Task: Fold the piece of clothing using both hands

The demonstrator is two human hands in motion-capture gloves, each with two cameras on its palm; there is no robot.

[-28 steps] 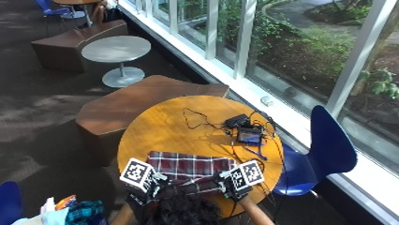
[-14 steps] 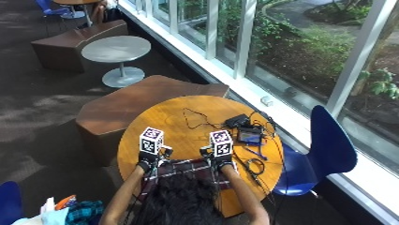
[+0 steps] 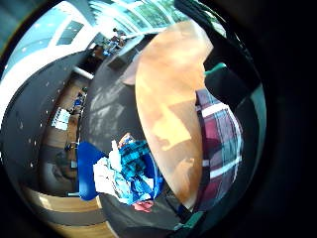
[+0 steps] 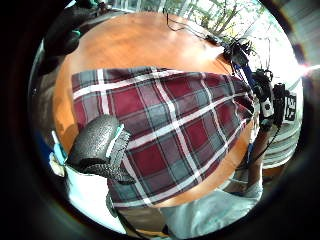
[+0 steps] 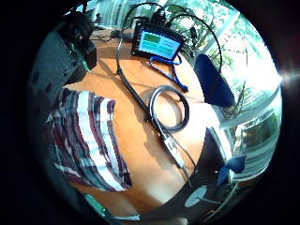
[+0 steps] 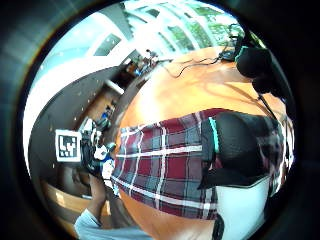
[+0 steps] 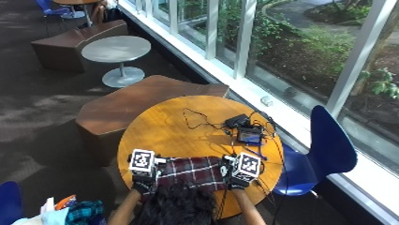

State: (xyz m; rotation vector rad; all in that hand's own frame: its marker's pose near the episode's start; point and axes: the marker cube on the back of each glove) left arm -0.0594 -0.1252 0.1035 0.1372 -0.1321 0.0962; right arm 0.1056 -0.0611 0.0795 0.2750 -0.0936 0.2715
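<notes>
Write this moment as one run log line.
cloth: plaid garment flat on round table | left hand: at its left edge | right hand: at its right edge

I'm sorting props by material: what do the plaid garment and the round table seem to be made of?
Plaid garment: soft woven cloth, matte, likely cotton flannel; it drapes and creases. Round table: wood or wood veneer, smooth with a light sheen; the warm orange top shows faint reflections.

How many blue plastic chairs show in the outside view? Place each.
3. Blue plastic chair right of the round wooden table; a second chair at the lower-left edge; a third chair far top-left. Others may be hidden.
</notes>
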